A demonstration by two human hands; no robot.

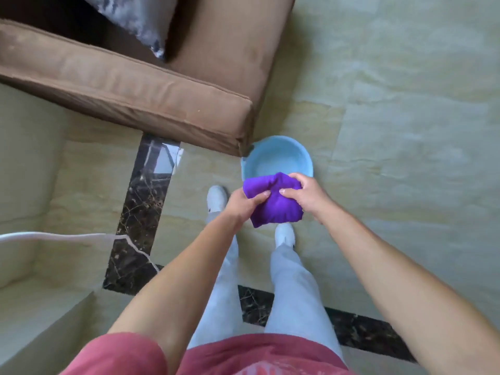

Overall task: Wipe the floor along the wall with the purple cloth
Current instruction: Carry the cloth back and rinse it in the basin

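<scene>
The bunched bright purple cloth (273, 202) is up in the air, held out in front of the standing person, well above the floor. Both hands are on it: the left hand (243, 204) has its grip clenched on the cloth's left edge, thumb pressed across the top, and the right hand (305, 194) grips the right side, fingers wrapped over the fold, thumb on the near face. The cloth sags between them, its lower corner hanging toward the feet.

Just beyond the cloth from this view, a round pale blue plastic basin (278, 156) sits on the floor, its near rim hidden behind the fabric, its far rim right at the corner of the brown fabric sofa (151, 85). A grey patterned cushion (140, 17) lies on the sofa seat.

Down below, two white shoes (216, 197) and pale grey trousers (295, 288) stand on glossy beige marble floor tiles (405, 117), crossed by a dark veined marble border strip (140, 207). The cream wall (24, 163) rises at left, and a white cable (54, 235) runs along it.
</scene>
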